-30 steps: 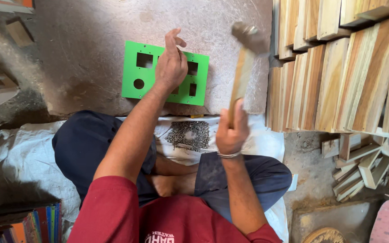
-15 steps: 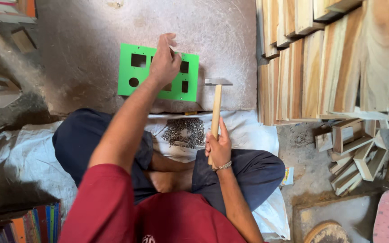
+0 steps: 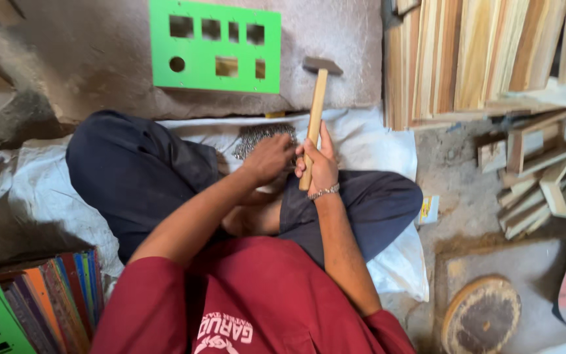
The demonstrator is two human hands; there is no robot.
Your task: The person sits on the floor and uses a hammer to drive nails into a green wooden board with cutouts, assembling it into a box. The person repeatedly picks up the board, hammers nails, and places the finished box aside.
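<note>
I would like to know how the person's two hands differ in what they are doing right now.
The right hand grips the wooden hammer by its handle; the left hand holds no tool and reaches into the pile of small nails. The right wrist wears a bracelet; the left is bare. Both sit close together above the lap.

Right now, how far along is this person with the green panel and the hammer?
Looks done: the green panel lies flat on the stone slab, its openings already cut. In hand: the right hand grips the hammer, while the left hand reaches into the pile of nails. Left: I can't tell how many nails are already in.
</note>
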